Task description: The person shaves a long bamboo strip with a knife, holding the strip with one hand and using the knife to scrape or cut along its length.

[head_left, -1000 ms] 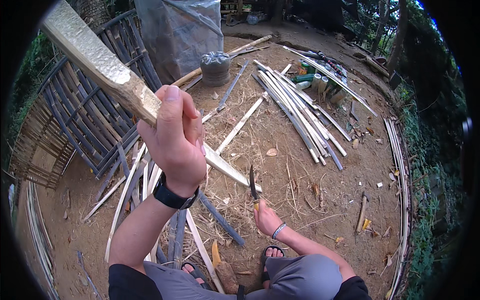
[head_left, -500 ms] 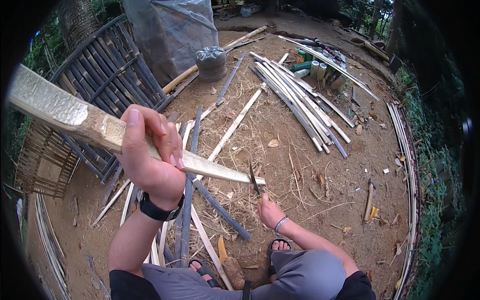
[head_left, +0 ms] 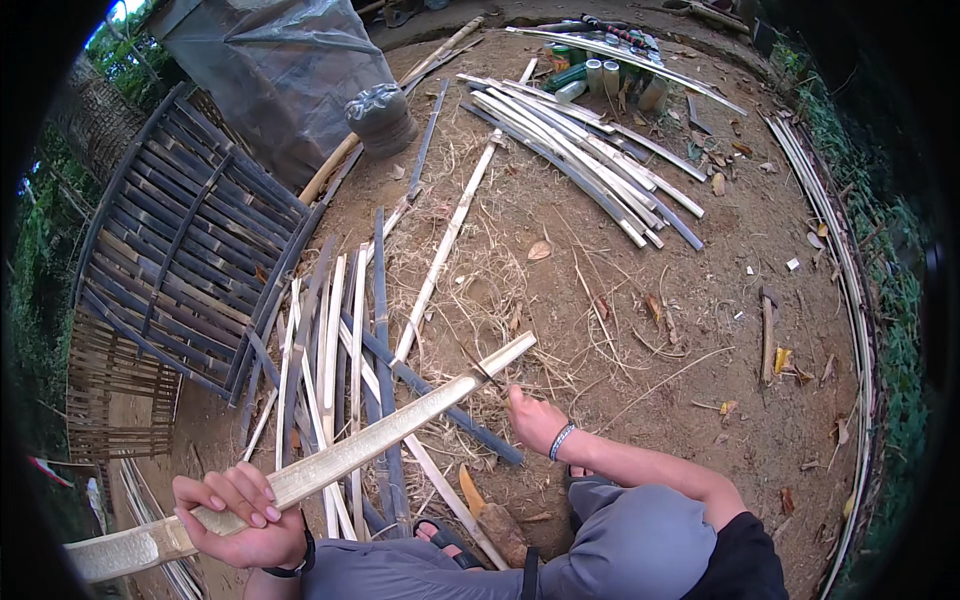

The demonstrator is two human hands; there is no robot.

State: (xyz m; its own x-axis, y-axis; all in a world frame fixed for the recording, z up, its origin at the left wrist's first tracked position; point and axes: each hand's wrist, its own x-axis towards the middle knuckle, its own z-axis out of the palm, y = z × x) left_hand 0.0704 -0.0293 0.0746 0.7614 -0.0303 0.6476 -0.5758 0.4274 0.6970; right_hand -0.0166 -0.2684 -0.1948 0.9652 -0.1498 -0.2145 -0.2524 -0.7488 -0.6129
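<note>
Left hand [head_left: 240, 515], 8 o'clock: fingers curled round one strip [head_left: 380, 430]. Right hand [head_left: 540, 420], 5 o'clock: closed on one knife [head_left: 478, 366].

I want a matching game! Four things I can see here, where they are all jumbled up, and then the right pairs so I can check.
Things
1. Long pale bamboo strip
2. Thin dark-bladed knife
3. Wooden-handled tool with a dark head
4. Dark slatted bamboo panel

Places
A. Lying on the brown ground, toward the right
B. In the right hand's grip
C. At the left, a rough brown tree trunk showing behind
D. In the left hand's grip

Pairs: 1-D, 2-B, 3-A, 4-C
</note>
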